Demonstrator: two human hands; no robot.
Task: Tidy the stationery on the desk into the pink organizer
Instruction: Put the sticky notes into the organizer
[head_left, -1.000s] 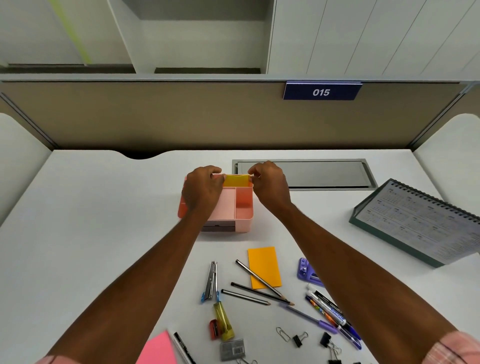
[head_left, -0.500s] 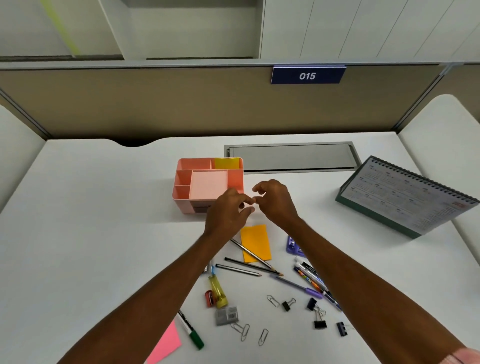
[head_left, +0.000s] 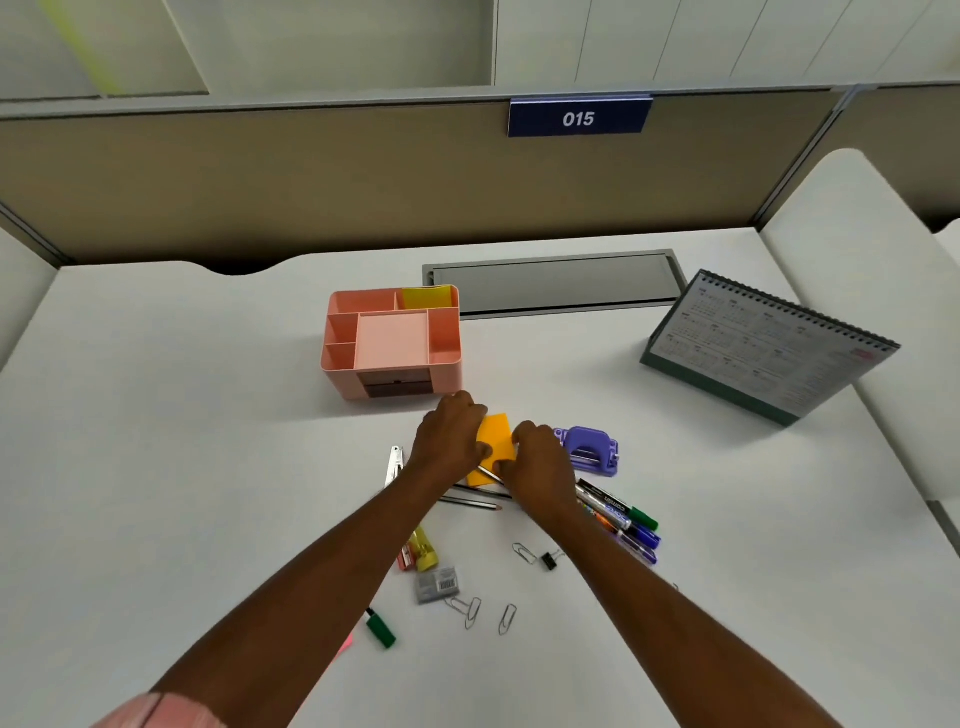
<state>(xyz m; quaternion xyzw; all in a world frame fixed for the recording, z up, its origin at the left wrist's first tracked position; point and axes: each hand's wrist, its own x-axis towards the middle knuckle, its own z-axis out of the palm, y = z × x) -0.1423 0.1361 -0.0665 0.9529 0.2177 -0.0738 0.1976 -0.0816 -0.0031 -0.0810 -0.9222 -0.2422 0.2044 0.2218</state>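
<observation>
Seeing both hands low on the desk, we are marking the left hand on the left edge of the orange sticky pad and the right hand on its right edge. Fingers on both are bending down onto the pad. We cannot tell whether either is pinching it or only touching. The pad is lying flat on the desk, just in front of the pink organizer and outside it.

We are logging the organizer as upright, with a dark drawer front on its near face. Yellow sticky notes are standing in its back right compartment.

Loose on the desk we are noting:
- pencils under the wrists
- a purple hole punch just right of the right hand
- markers near the right forearm
- paper clips
- a binder clip
- a grey staple box
- a green marker

A desk calendar is standing well to the right.
</observation>
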